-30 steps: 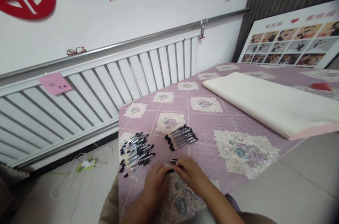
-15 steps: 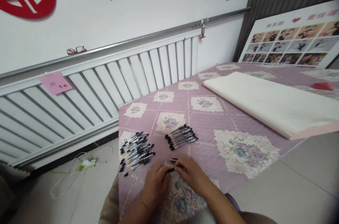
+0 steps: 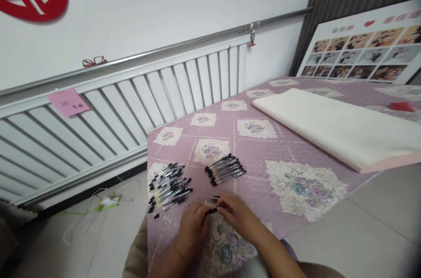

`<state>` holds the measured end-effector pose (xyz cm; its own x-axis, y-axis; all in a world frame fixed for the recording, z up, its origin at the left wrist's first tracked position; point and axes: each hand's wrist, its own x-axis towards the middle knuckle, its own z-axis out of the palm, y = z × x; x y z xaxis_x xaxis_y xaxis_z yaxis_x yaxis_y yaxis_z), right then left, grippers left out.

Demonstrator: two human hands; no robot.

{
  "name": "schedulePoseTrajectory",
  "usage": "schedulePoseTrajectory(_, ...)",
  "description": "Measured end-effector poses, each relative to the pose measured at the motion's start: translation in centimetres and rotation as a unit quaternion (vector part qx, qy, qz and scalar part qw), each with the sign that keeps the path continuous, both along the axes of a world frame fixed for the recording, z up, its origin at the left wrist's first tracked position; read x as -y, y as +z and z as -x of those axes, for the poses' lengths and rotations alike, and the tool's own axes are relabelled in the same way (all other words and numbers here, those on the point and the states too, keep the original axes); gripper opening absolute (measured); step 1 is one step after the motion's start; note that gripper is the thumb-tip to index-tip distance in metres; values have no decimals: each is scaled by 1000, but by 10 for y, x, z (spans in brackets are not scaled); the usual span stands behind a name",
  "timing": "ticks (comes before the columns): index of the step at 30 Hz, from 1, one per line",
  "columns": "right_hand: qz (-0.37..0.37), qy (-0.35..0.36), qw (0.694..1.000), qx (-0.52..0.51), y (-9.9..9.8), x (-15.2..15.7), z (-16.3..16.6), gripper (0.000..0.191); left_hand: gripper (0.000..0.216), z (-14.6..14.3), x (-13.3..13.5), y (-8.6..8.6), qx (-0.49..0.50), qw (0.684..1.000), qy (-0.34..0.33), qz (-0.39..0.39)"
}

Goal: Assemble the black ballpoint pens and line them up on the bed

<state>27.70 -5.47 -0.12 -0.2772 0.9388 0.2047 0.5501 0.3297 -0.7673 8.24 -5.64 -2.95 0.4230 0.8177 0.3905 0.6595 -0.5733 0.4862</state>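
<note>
Close to the table's near edge, my left hand (image 3: 194, 223) pinches a black pen (image 3: 212, 211) between thumb and fingers. My right hand (image 3: 235, 212) is closed at the pen's other end, and its fingers hide part of it. A dark piece with a light stripe, like a pen cap (image 3: 215, 198), pokes out beside the right fingers; whether they grip it is unclear. Just beyond my hands lies a neat row of capped pens (image 3: 226, 169), side by side. Left of my hands is a looser pile of clear-barrelled pens (image 3: 169, 188) with black ends.
A purple floral cloth (image 3: 250, 146) covers the table. Toward the right lies a large folded cream sheet (image 3: 338, 124), with a red paper piece (image 3: 401, 106) behind it. A white radiator (image 3: 131, 107) runs along the wall. On the floor at left sits a power strip (image 3: 109, 202) with cords.
Almost nothing differs. Both hands stay in the same place on the pen, and the row and pile of pens lie as before. The view has shifted very slightly.
</note>
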Motion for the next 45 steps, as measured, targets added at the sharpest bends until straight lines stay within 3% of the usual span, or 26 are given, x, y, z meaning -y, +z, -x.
schedulePoseTrajectory(4, 6, -19, 1000, -24, -1, 1, 1, 20, 23, -1, 1, 2, 2, 1000, 2, 6)
schedulePoseTrajectory(7, -2, -27, 999, 24, -2, 0, 2, 14, 24, -1, 2, 2, 2, 1000, 2, 5)
schedulePoseTrajectory(10, -6, -22, 999, 46, 0, -2, 2, 24, 25, -1, 2, 2, 1, 1000, 4, 3)
schedulePoseTrajectory(19, 38, 2, 997, -66, 3, -1, -5, 9, 24, -1, 1, 7, 3, 1000, -4, 21)
schedulePoseTrajectory(28, 41, -92, 989, -110, -2, -10, -20, 15, 24, -2, 0, 6, -15, 1000, 13, 15)
schedulePoseTrajectory(32, -7, -130, 990, -60, -14, -15, -21, 18, 21, -6, 0, 8, -53, 998, 22, -10)
schedulePoseTrajectory(37, -49, -100, 993, 51, -20, -17, -11, 22, 19, -9, 0, 6, -106, 993, 30, -30)
schedulePoseTrajectory(40, -56, -76, 993, 65, -20, -18, -7, 25, 21, -8, 0, 5, -108, 993, 32, -33)
schedulePoseTrajectory(45, -50, -102, 991, 77, -20, -21, -9, 27, 31, -8, 0, -1, -96, 993, 44, -49)
